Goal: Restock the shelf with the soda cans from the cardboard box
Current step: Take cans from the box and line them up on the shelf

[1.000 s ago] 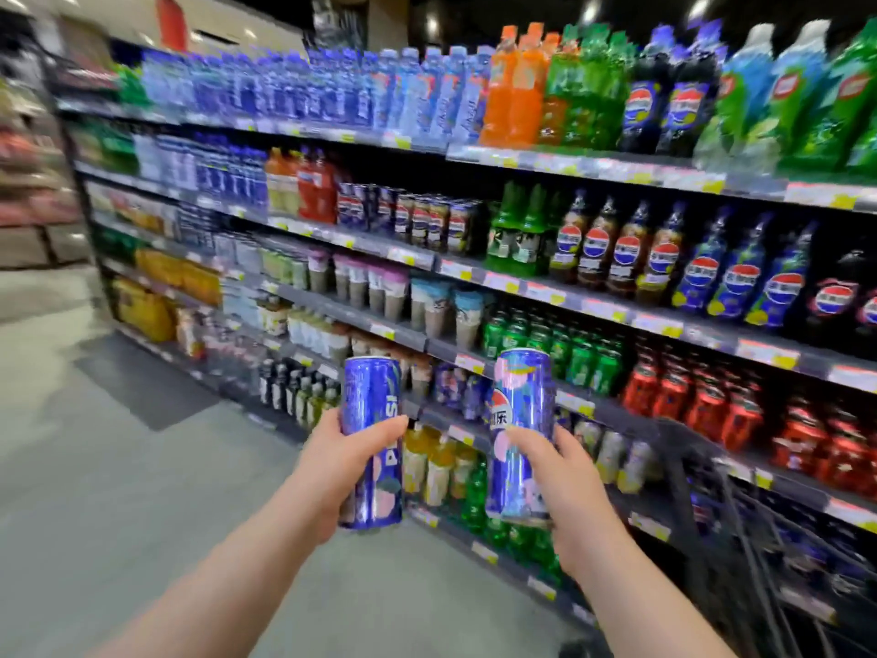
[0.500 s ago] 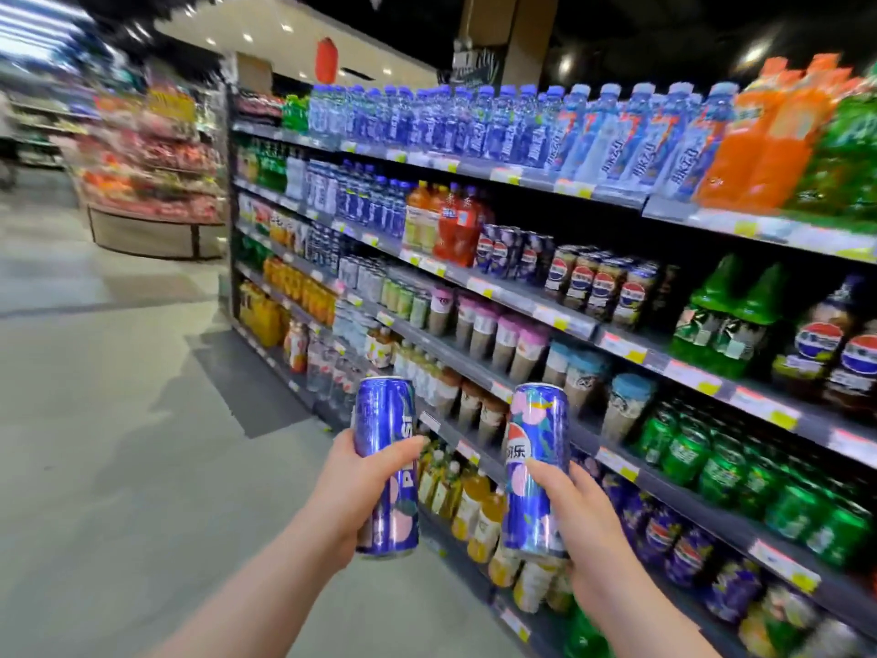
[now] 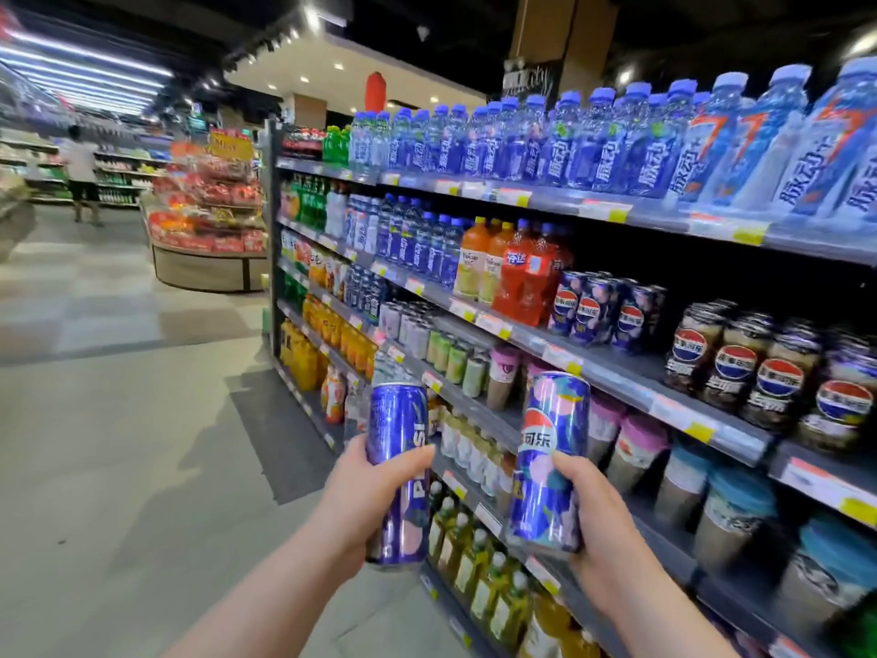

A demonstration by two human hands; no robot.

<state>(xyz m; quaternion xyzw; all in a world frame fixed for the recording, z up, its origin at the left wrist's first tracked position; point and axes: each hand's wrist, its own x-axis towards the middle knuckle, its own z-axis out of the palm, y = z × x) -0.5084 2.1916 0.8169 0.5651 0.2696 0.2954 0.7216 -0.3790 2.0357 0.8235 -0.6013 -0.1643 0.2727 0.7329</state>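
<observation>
My left hand [image 3: 368,501] grips a tall blue Pepsi can [image 3: 397,429] upright at chest height. My right hand [image 3: 595,520] grips a second blue Pepsi can with pink print [image 3: 550,448], also upright, a little closer to the shelf. Both cans hang in front of the drinks shelf [image 3: 617,372], apart from it. Matching blue Pepsi cans [image 3: 598,311] stand in a row on the second shelf board, above and right of my right hand. The cardboard box is out of view.
Dark Pepsi cans [image 3: 759,368] stand to the right of the blue ones. Blue bottles [image 3: 569,135] fill the top board. Cups and bottles sit on lower boards. A red display stand [image 3: 209,220] and a person [image 3: 83,173] are far down the aisle at left.
The view has swung left along the shelf and closer to it. Both hands keep their cans, now raised slightly and nearer the row of blue Pepsi cans.
</observation>
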